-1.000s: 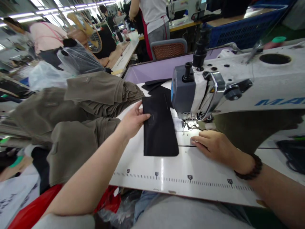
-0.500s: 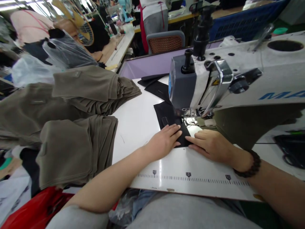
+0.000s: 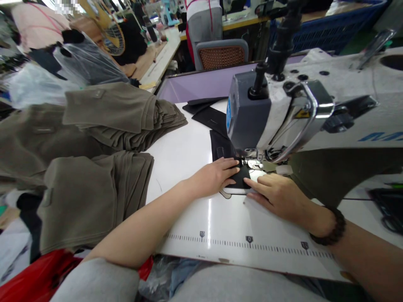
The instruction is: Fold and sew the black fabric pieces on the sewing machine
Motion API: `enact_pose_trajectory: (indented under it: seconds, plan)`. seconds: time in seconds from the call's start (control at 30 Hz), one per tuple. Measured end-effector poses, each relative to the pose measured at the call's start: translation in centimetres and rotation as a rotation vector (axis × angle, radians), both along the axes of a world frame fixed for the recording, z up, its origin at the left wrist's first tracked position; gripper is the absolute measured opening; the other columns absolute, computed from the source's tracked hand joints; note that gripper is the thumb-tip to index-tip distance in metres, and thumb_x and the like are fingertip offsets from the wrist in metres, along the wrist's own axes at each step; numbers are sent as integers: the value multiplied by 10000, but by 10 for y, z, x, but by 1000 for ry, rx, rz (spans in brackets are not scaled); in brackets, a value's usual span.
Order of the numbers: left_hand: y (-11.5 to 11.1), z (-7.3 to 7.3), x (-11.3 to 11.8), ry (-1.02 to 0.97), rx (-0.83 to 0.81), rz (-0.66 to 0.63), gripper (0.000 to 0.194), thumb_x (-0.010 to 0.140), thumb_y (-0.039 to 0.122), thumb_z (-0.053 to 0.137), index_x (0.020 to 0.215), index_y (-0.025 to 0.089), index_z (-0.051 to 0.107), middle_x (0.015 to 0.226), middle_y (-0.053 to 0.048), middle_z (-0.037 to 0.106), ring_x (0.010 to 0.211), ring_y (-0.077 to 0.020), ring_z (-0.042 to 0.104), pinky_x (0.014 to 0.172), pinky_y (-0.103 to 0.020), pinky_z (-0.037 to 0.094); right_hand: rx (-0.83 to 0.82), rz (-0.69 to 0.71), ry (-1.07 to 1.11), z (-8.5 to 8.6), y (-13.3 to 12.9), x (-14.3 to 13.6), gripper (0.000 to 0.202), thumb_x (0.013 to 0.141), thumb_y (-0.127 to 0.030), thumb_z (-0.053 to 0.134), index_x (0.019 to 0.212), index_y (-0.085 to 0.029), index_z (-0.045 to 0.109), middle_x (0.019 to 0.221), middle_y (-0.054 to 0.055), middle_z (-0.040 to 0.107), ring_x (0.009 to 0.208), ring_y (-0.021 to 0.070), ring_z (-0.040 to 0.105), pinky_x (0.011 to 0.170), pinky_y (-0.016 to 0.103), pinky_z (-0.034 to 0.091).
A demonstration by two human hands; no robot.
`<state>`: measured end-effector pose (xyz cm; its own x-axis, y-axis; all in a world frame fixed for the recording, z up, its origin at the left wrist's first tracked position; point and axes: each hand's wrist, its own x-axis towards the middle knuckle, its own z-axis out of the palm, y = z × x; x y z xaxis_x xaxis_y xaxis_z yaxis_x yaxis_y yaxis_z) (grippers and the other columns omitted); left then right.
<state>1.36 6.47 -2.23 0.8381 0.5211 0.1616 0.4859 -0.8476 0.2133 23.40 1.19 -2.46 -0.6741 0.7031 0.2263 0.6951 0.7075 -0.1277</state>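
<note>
My left hand [image 3: 217, 177] lies flat with its fingers spread on a black cloth piece [image 3: 219, 144] beside the sewing machine's [image 3: 248, 113] presser foot [image 3: 252, 164]. The cloth's right edge runs under or close against the foot; the needle is too small to make out. My right hand [image 3: 278, 193], with a dark bead bracelet, touches the near right corner of the cloth with its stretched index finger. Behind the piece, more black cloth pieces [image 3: 211, 119] lie partly hidden by the machine head.
Stacks of olive-brown cloth [image 3: 85, 197] cover the left side. A ruler strip [image 3: 226, 242] marks the front edge of the white table [image 3: 179, 147]. Beyond stand a chair [image 3: 223, 56], a blue crate [image 3: 327, 35] and people at the back.
The black cloth has turned and shifted away from me, uncovering the plate's near edge. My left hand has moved slightly with it. The whole view has also shifted a little.
</note>
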Motion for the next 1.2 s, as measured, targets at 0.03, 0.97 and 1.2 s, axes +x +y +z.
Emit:
enact_pose_trajectory:
  seconds: [0.03, 0.97, 1.2]
  plan:
    - [1, 0, 0, 3, 3, -6, 363, 861, 306, 483, 1141, 82, 541, 1250, -116, 506, 1200, -218, 425, 1022, -348, 360, -1, 3, 0, 0, 0, 0, 340, 882, -344, 395, 1038, -129, 608, 688, 43, 578, 625, 158, 520, 572, 284, 346]
    - [-7, 10, 1, 19, 55, -189, 265, 886, 179, 416, 1074, 85, 577, 1164, -117, 567, 1109, -203, 501, 975, -346, 407, 25, 78, 49, 1, 1, 3, 324, 896, -327, 368, 962, -140, 624, 624, 20, 552, 586, 135, 500, 558, 267, 337]
    - [-19, 10, 3, 7, 70, -192, 254, 883, 154, 415, 1066, 85, 578, 1144, -106, 577, 1082, -187, 519, 977, -316, 409, 30, 75, 65, 2, -1, 3, 314, 892, -333, 387, 942, -147, 635, 607, 13, 537, 581, 137, 489, 557, 273, 317]
